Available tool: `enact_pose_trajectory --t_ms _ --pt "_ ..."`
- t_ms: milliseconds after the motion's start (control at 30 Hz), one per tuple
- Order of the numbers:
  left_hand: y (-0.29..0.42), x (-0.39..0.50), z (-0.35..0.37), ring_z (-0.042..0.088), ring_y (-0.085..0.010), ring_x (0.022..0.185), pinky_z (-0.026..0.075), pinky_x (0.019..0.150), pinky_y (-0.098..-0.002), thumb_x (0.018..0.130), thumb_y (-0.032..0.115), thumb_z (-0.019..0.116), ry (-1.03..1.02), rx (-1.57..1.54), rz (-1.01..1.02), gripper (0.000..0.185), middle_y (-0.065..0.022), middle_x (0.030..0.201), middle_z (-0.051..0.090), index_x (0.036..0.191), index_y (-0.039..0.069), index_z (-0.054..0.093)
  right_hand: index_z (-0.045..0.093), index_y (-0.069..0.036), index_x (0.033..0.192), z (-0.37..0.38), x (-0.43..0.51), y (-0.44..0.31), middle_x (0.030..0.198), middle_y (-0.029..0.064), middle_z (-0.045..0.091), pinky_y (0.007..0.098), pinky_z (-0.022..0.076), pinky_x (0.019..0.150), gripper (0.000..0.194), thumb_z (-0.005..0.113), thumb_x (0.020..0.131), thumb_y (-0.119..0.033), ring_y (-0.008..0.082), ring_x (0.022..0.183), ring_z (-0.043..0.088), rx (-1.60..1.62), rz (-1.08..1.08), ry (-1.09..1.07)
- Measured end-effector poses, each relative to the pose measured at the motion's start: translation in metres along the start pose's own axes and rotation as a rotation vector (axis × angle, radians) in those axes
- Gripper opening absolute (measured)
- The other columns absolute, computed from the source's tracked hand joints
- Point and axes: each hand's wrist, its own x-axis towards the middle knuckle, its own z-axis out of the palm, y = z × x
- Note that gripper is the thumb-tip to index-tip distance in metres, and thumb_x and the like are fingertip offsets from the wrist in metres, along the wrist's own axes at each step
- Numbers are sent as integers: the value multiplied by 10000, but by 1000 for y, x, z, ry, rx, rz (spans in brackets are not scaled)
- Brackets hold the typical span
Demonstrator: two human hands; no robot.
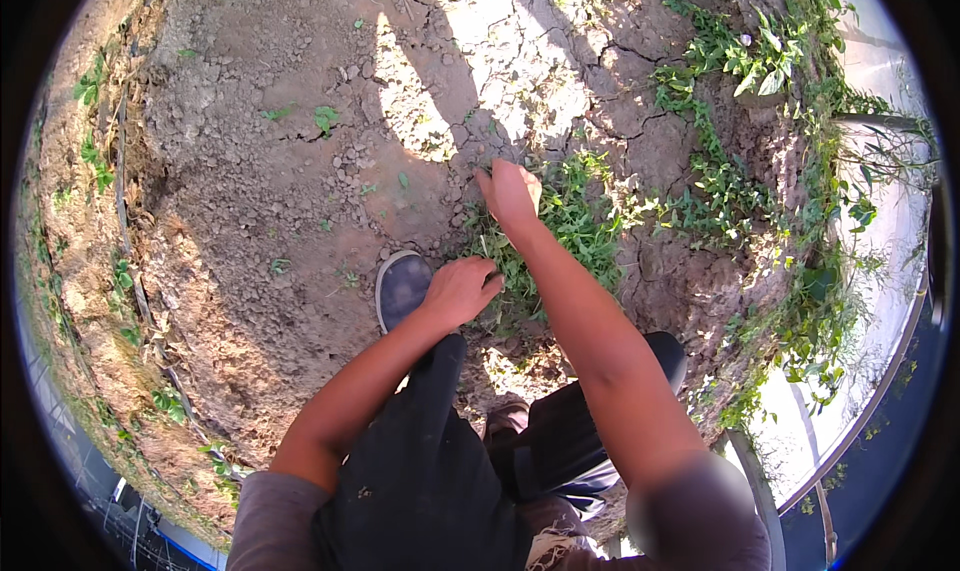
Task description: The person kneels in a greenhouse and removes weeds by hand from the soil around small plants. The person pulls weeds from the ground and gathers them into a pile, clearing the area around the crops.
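Low over the cracked soil, my right hand (512, 196) is bent at the wrist with its fingers curled towards the ground. Its fingertips are partly hidden, so whether they pinch anything is unclear. Just below and to the right of it spreads a patch of low green weeds (577, 233). My left hand (463, 289) is at the left edge of this patch, in front of my dark shoe (403, 289). Its fingers are curled in beside the stems, and what lies under them is hidden.
Leafy vines (712, 173) trail along the right side, by a white sheet (877, 286). A dark drip line (124, 188) runs down the left among small seedlings. Dry clods and small sprouts (325, 118) dot the soil (247, 181). My dark trousers (420, 481) fill the bottom.
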Motion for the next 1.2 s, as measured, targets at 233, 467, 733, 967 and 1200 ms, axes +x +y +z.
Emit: enact_pose_trajectory --t_ms 233,467,733,967,1200 --pt "-20 27 -6 592 -463 1055 496 892 -544 939 290 771 447 30 -33 437 -232 1186 587 1177 -19 576 688 -41 904 3 -8 3 857 217 739 501 546 754 350 770 905 -382 398 775 728 0 -55 61" --pt "-40 54 7 616 -451 955 493 847 -516 960 463 754 389 -149 -237 627 -287 1137 613 1219 -63 532 706 27 937 17 9 7 908 272 747 514 568 843 432 756 859 -395 442 909 739 203 62 48" --pt "-37 75 -4 623 -500 1038 491 896 -529 986 433 717 243 -269 -332 538 -313 1082 650 1154 -44 533 709 81 914 14 11 22 840 291 732 491 574 772 444 774 805 -345 414 824 744 459 141 10" --pt "-29 82 -11 668 -478 997 535 874 -549 1000 261 666 293 -248 -223 388 -266 1107 665 1281 6 588 662 87 911 -47 1 1 737 173 679 461 498 660 509 806 895 -401 293 649 593 920 92 -314" --pt "29 70 45 657 -440 1027 547 874 -530 951 108 659 -36 31 176 270 -222 1070 652 1187 -6 595 688 -94 1312 -44 0 105 1536 143 507 602 406 1148 475 754 923 -359 406 1475 405 -147 -142 312"
